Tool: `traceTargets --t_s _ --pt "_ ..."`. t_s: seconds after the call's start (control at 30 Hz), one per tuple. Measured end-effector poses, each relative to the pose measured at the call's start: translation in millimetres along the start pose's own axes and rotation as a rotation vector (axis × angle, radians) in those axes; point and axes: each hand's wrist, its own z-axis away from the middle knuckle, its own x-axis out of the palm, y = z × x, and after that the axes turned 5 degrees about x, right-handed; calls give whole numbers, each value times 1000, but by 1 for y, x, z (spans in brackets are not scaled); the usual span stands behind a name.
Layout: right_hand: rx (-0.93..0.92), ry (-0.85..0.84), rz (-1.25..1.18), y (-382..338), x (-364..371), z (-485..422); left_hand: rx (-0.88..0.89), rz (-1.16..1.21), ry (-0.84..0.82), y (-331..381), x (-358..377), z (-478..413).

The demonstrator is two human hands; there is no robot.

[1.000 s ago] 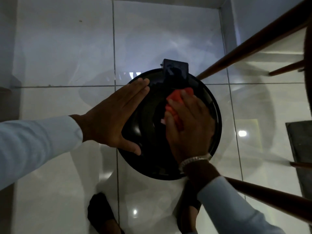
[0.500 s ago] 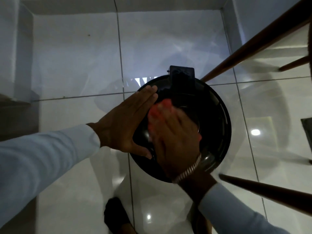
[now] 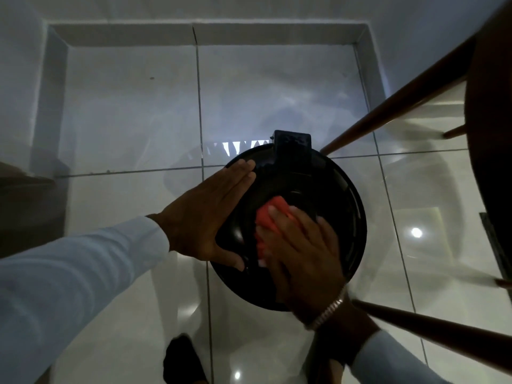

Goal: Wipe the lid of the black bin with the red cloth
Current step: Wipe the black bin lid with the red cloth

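The round black bin lid [image 3: 340,217] fills the middle of the head view, seen from straight above, with its black hinge block [image 3: 292,142] at the far edge. My left hand [image 3: 205,214] lies flat with fingers together along the lid's left rim, thumb on its near-left edge. My right hand [image 3: 302,248] presses the red cloth [image 3: 270,220] onto the lid's centre-left; the cloth shows under and ahead of the fingers, and most of it is hidden by the hand. A metal watch band sits on my right wrist.
Glossy white floor tiles [image 3: 133,112] surround the bin, with a low skirting at the far and left walls. Brown wooden chair legs [image 3: 393,109] slant in at the right, one [image 3: 432,325] close to my right wrist. A dark shoe [image 3: 182,361] shows below.
My right hand has slid the red cloth from the lid's far-left part back toward the near centre. My left hand has stayed on the left rim. The camera has tilted slightly.
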Motion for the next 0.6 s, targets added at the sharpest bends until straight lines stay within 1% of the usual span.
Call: traceTargets --t_s 0.07,0.13,0.17,0.2,0.23,0.27,0.3,0.33,0.37,0.4,0.47,0.5,0.53,0.6 --pt "44 -52 -7 20 -11 7 -21 -19 -24 2 -4 0" --pt "87 -63 -153 27 -27 7 -57 -15 -66 9 -16 0" --pt "125 -21 -246 28 -34 7 -83 -3 -84 16 -22 2" --pt "181 44 -320 29 -40 8 -112 9 -73 27 -28 4" --pt "254 102 -375 30 -46 10 -134 23 -11 42 -30 8" --pt "341 122 -418 32 -50 12 -175 56 85 59 -30 10" --pt "427 94 -449 33 -53 14 -255 123 175 78 -28 11" --pt "500 26 -463 33 -54 16 -370 232 210 99 -29 9" --pt "546 -46 -449 33 -51 17 -492 357 209 117 -29 4" --pt "563 -96 -421 33 -50 18 -594 447 185 133 -27 -3" --pt "576 -134 -399 32 -50 13 -715 523 121 154 -17 -18" --pt "590 -157 -413 31 -52 9 -772 559 128 161 -15 -25" --pt "596 -188 -425 31 -55 6 -839 631 179 166 -15 -31" --pt "583 -229 -452 30 -70 2 -956 849 278 168 -24 -41"
